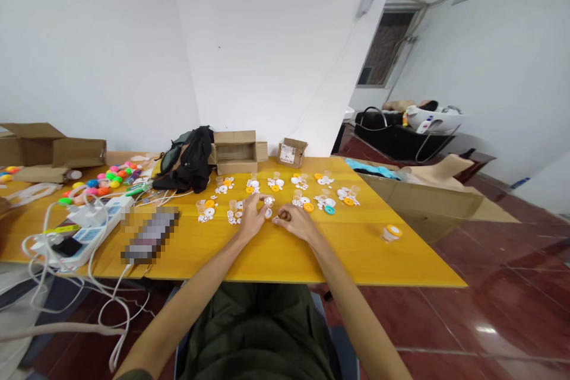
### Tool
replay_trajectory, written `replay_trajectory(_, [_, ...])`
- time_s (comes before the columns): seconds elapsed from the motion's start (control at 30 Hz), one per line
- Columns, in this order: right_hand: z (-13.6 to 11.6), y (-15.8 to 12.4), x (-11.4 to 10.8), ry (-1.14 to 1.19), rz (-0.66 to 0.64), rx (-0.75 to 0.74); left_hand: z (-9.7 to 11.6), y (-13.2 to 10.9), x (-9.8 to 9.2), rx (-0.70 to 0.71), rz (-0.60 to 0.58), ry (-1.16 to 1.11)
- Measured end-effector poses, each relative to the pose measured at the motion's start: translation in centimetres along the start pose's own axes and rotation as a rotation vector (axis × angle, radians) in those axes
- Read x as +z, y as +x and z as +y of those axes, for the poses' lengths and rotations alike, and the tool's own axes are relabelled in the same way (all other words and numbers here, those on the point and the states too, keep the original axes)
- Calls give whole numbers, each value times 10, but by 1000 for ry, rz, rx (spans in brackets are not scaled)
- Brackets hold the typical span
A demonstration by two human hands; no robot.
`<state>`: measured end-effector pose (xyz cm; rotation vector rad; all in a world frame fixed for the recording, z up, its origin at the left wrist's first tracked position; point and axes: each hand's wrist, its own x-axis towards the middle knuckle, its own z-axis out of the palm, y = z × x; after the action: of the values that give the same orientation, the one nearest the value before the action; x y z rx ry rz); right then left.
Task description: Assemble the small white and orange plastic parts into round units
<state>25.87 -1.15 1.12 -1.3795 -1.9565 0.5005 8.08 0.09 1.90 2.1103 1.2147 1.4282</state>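
Observation:
Above the yellow table, my left hand pinches a small white piece with dark spots. A small white round piece shows just below it, close to the fingertips; whether it is held too I cannot tell. Close by on the right, my right hand has its fingers curled together, and what they hold, if anything, is too small to make out. Around both hands lie small groups of parts: clear plastic cups, white discs, orange rings, a teal ring and spotted white pieces.
A clear jar with an orange-rimmed lid stands at the right. Cardboard boxes and a black bag line the back. On the left are a power strip with tangled cables, a blurred phone and colourful balls.

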Motion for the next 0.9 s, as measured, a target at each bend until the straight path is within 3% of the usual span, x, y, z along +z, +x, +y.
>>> replay_trajectory(0.2, [-1,1,3,56,0,-16,1,-2,1,-19,-20,27])
replay_trajectory(0.5, [5,9,8,487,272,34,-4,-5,4,61,-90,67])
replay_trajectory(0.9, [-1,10,12,633,279,48,-5,-6,6,107,-112,89])
